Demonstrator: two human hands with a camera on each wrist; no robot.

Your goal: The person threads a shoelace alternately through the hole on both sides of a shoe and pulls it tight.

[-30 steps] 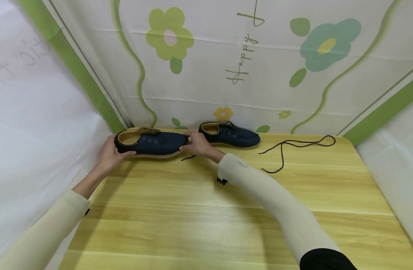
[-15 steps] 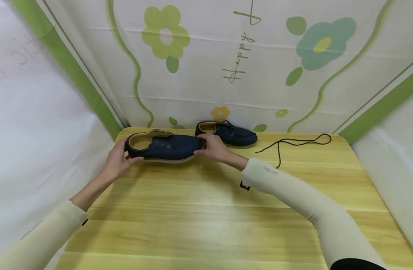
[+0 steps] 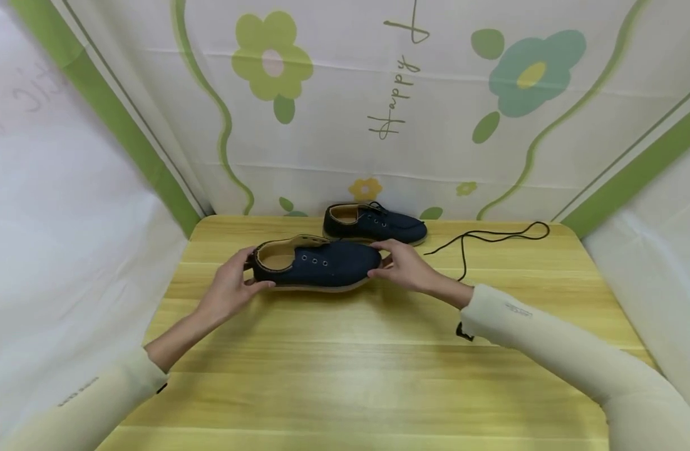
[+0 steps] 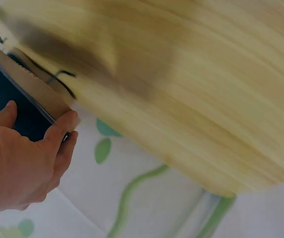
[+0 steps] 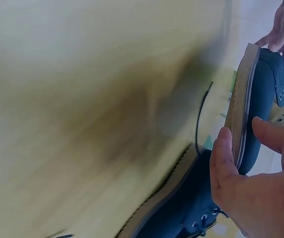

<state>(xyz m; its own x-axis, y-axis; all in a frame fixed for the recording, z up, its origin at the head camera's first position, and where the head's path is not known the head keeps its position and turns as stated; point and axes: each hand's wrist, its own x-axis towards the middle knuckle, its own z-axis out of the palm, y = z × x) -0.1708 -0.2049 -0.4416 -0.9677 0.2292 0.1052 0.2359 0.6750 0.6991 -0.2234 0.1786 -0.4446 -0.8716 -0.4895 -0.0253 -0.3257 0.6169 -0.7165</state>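
Note:
A navy shoe [image 3: 345, 266] with empty eyelets and a tan lining is held level just off the table, its toe pointing right. My left hand [image 3: 229, 289] grips it at the heel, thumb along the near side. At the toe, my right hand [image 3: 406, 269] pinches the other end. The right wrist view shows the ribbed tan sole of this shoe [image 5: 263, 94] between thumb and fingers. Behind it, a second navy shoe [image 3: 392, 227] with a dark lace in it stands against the back wall, partly covered by the held one.
A loose black shoelace [image 3: 503, 235] lies on the wooden table [image 3: 345, 376] at the back right, its near end by my right forearm. Printed white curtains [image 3: 334, 125] with green edges enclose the back and both sides.
Both hands have carried the gripped shoe from the back left corner rightward and toward me, up off the table. The second shoe and the loose shoelace have stayed in place.

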